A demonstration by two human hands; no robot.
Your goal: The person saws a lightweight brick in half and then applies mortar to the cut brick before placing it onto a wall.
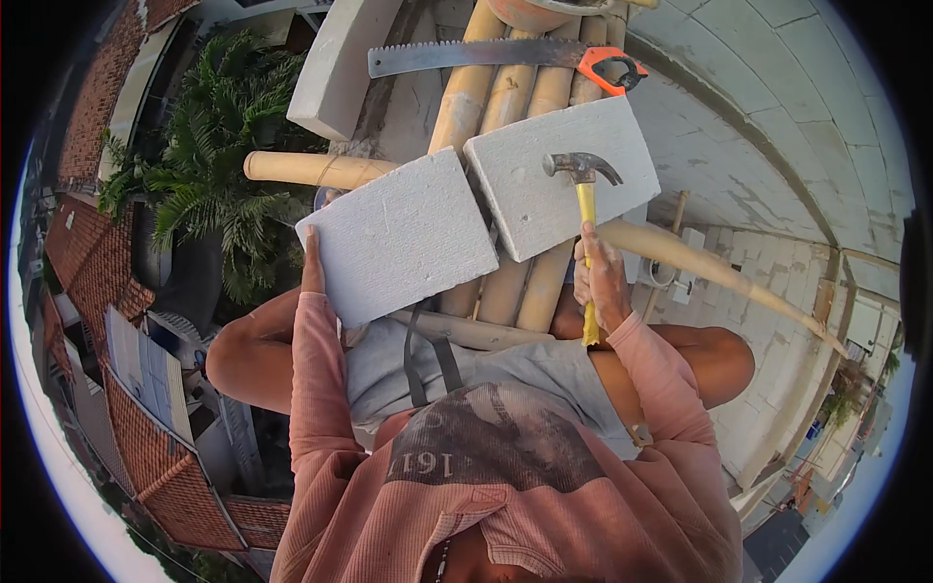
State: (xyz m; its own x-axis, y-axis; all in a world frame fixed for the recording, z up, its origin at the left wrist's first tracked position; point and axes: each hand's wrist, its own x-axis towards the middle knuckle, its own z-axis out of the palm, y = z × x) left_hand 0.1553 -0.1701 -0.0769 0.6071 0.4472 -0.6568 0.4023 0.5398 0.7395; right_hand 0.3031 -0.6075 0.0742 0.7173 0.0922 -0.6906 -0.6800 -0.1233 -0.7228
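My right hand (604,282) is wrapped round the yellow handle of a claw hammer (585,185). The hammer's dark steel head is raised in front of a white aerated concrete block (539,185) on the right. A second block (403,238), separated from it by a narrow wedge-shaped gap, sits tilted over my lap. My left hand (312,264) grips this block by its left edge; one finger shows along the side, while the others are hidden behind it.
Bamboo poles (505,92) form the platform under the blocks. A handsaw (486,55) with an orange handle lies across them, near a bucket (535,14). Another white block (340,68) stands at the far left. Palm fronds and roofs lie far below on the left; a block wall (758,78) is on the right.
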